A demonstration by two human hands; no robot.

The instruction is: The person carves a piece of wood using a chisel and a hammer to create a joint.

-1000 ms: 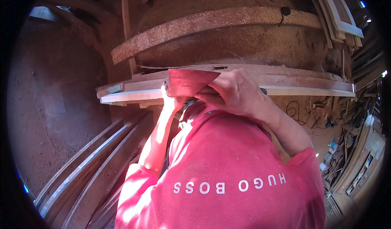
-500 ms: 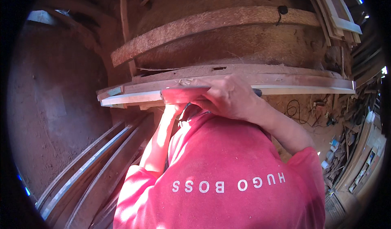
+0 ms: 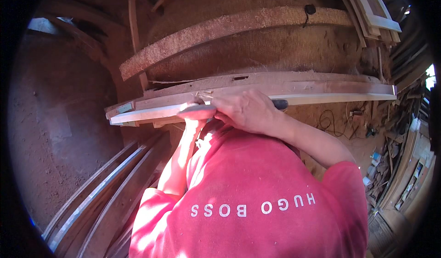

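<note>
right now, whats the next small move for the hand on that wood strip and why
Probably a short stroke along the wooden strip toward its free end. The right hand presses a dark-handled tool against the strip's edge, the left hand steadies beneath, and small shavings curl beside them.

Rough matt wood frame [image 3: 294, 90], coarse fibrous chipboard [image 3: 229, 26], soft red cloth shirt [image 3: 257, 198], dusty dirt floor [image 3: 59, 134]

Rough fibrous slab [image 3: 229, 28] sits above wood stack, w/ black knob [image 3: 310, 9] at its right end. Long curved strips [image 3: 105, 198] lean below-left of slab, on red dirt floor [image 3: 59, 134]. Cable [image 3: 328, 119] & scattered clutter [image 3: 390, 143] lie lower right of slab.
</note>
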